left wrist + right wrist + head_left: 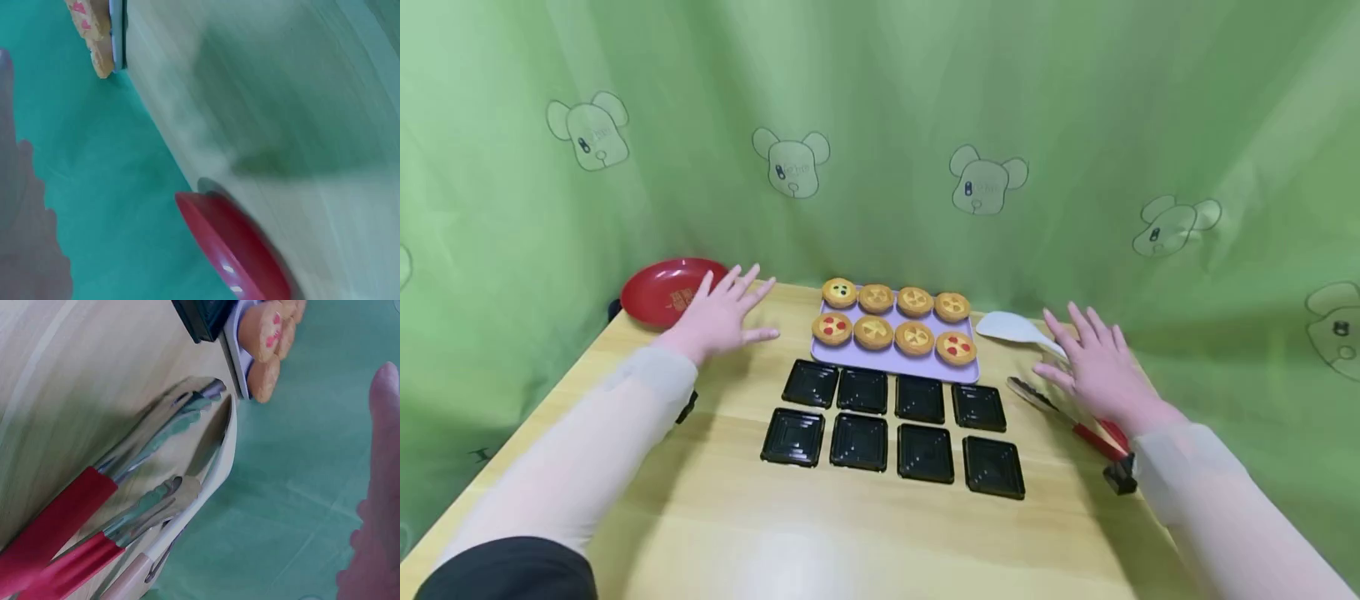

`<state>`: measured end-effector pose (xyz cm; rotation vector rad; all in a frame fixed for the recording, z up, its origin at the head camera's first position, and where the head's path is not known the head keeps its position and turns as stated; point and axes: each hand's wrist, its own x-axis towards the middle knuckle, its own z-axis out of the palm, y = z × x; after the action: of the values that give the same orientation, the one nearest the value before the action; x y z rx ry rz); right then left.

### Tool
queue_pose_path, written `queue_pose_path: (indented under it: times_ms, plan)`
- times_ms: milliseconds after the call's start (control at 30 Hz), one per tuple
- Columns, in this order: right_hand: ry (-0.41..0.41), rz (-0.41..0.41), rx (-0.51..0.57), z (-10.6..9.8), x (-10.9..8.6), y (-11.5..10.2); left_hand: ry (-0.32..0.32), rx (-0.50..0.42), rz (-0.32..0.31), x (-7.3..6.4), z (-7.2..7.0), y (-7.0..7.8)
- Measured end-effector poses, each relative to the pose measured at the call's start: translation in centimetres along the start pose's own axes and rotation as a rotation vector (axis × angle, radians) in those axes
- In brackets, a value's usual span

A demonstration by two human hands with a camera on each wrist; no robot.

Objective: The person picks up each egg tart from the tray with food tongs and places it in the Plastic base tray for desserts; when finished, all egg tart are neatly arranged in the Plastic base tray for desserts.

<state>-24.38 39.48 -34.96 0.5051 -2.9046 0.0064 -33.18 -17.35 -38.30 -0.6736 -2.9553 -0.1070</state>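
Note:
My left hand [718,315] hovers over the table's left side with fingers spread, holding nothing; in the head view it overlaps the edge of a red plate [658,292]. On the right, my right hand [1101,367] is raised with spread fingers, holding nothing, above red-handled tongs [69,519] and a white spatula-like utensil [1011,327]. The right wrist view shows two pairs of these tongs beside the white utensil. Between the hands, a lilac tray [887,360] bears two rows of tarts [873,332], some with red or dark toppings.
Two rows of square black plastic trays [859,442] lie on the wooden table [820,533] in front of the lilac tray. A green curtain [880,83] with bear-head drawings hangs along the back and sides.

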Motion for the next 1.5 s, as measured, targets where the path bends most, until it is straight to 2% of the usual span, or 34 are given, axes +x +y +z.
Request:
queue_pose_path:
  times_ms: [100, 267, 533, 700, 900, 1233, 1367, 1500]
  plan:
    - [-0.055, 0.044, 0.066, 0.8, -1.9, 0.6, -0.068, -0.039, 0.019, 0.1, 1.8, 0.3]
    - [-0.14, 0.131, 0.16, 1.5, -4.4, 2.2, -0.133, -0.111, 0.015, 0.9, 3.9, 1.1]
    - [-0.162, 0.192, 0.263, 1.9, -7.6, 4.7, -0.229, -0.211, 0.02, 3.7, 5.5, 2.7]
    - [-0.167, 0.211, 0.266, 3.4, -9.1, 6.0, -0.254, -0.233, 0.024, 5.1, 5.7, 3.3]
    - [-0.099, 0.166, 0.278, 5.1, -9.2, 6.6, -0.284, -0.235, 0.026, 6.3, 6.0, 3.5]
    - [-0.143, 0.239, 0.302, 6.0, -8.2, 6.9, -0.325, -0.238, 0.017, 7.4, 6.1, 2.7]
    - [-0.127, 0.241, 0.317, 6.4, -8.1, 7.1, -0.336, -0.25, 0.009, 7.6, 6.1, 2.7]
    - [-0.084, 0.244, 0.389, 6.4, -8.0, 7.1, -0.337, -0.255, 0.014, 8.0, 6.3, 2.8]
